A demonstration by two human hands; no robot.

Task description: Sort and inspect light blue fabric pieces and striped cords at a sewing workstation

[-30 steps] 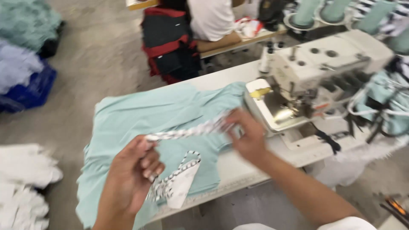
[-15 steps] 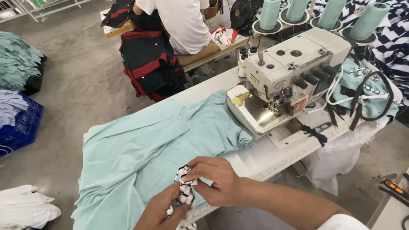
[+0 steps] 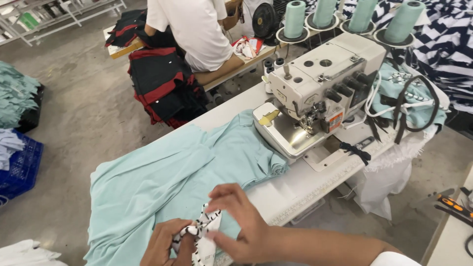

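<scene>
Strip now bunched, no longer stretched: left hand [image 3: 165, 244] and right hand [image 3: 236, 221] both pinch the patterned trim [image 3: 202, 234] over mint garment [image 3: 167, 182], well short of the sewing machine [image 3: 315, 93]. Folding stage, seemingly.

At the bottom of the frame the left hand [image 3: 165, 245] is cut off by the lower edge at the wrist, and its fingertips are hidden under the crumpled black-and-white patterned strip [image 3: 199, 236], whose lower end also runs out of the picture. The right hand [image 3: 239, 221] covers part of that strip, so its full length cannot be told. At the top centre, the person in the white shirt [image 3: 194, 27] is cut off above the shoulders.
</scene>
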